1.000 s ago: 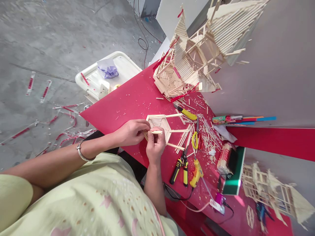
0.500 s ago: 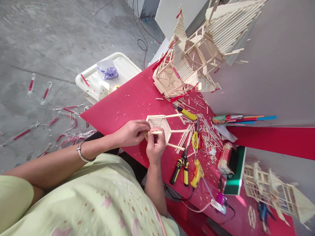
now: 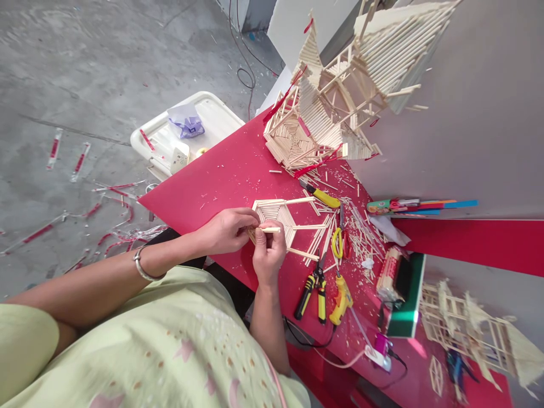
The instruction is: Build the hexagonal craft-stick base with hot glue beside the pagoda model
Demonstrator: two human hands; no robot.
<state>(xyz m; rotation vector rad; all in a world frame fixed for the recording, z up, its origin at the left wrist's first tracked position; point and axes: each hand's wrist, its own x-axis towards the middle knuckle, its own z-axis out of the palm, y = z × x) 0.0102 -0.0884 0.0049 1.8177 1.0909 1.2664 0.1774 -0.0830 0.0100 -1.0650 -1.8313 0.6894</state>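
My right hand (image 3: 269,256) pinches a short pale wooden stick (image 3: 272,229), which points to the right between thumb and fingers. My left hand (image 3: 232,229) is closed beside it, its fingertips at the stick's left end; what exactly they grip is hidden. Under both hands lies a many-sided stick frame (image 3: 289,224) with rows of sticks filling it and longer sticks jutting out to the right. The hands cover its near left part. Loose sticks (image 3: 317,241) lie just right of the frame.
Around the red board (image 3: 191,187) lie a yellow cutter (image 3: 325,196), scissors (image 3: 337,242), pliers (image 3: 312,292) and a yellow glue gun (image 3: 341,300) with its cord. A stick-built pavilion model (image 3: 323,113) stands at the back. A white tray (image 3: 212,107) is at left.
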